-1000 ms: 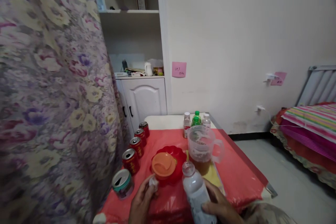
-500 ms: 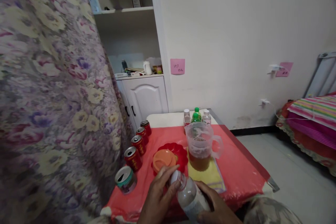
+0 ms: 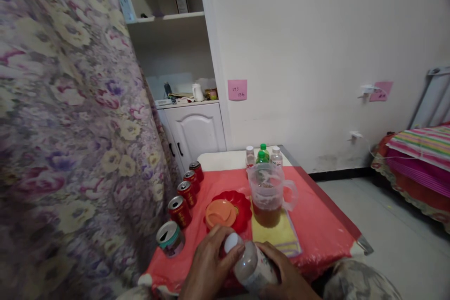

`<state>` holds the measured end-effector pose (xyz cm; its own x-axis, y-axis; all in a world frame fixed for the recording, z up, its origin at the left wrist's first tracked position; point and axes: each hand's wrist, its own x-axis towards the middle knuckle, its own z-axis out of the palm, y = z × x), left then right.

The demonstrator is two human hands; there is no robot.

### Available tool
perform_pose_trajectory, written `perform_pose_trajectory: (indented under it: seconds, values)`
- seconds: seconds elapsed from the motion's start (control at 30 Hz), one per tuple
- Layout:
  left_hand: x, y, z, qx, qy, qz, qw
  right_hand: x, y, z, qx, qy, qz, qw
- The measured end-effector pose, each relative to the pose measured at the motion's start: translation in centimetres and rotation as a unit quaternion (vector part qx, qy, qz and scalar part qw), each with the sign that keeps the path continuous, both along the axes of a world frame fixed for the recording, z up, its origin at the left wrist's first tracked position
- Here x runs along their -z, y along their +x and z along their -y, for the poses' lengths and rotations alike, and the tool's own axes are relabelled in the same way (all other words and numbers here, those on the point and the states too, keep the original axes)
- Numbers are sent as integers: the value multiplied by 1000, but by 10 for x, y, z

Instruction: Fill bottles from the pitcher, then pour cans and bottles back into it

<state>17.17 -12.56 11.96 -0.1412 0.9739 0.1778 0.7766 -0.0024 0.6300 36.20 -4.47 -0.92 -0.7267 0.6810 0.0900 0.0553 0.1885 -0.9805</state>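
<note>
A clear plastic bottle [image 3: 248, 265] with a white cap [image 3: 232, 243] is tilted toward the left above the table's near edge. My left hand [image 3: 213, 260] has its fingers closed around the cap and neck. Around the labelled body is my right hand [image 3: 281, 269], its fingers wrapped on the bottle. Just beyond the hands lies a red scalloped plate [image 3: 242, 199] with an orange lid-like disc [image 3: 221, 214] on it. To the right, a clear pitcher [image 3: 267, 192] with brown liquid stands on a folded yellow cloth [image 3: 276, 239].
Several red cans [image 3: 180, 212] and a teal-rimmed can [image 3: 170, 239] line the table's left side. Bottles with green caps [image 3: 262, 155] and white caps [image 3: 276, 150] stand behind the pitcher. A floral curtain [image 3: 70, 150] hangs at left; a bed [image 3: 418, 164] is at right.
The bottle has tipped so its cap faces me more, and it sits slightly lower. My left hand has shifted a little and stays on the cap; my right hand keeps its hold.
</note>
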Motion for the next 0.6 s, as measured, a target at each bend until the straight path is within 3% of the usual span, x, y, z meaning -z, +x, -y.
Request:
perform_pose_trajectory:
  seconds: [0.17,0.43,0.6]
  values:
    - [4,-7,1,11,-5,51,999,0,-1,2,-13,-35,-39,999]
    - [0,-22,12,84,-39,167,982,-14,-5,7,-54,-72,-92,992]
    - [9,-22,11,47,-4,157,986,-6,-7,6,-41,-89,-78,992]
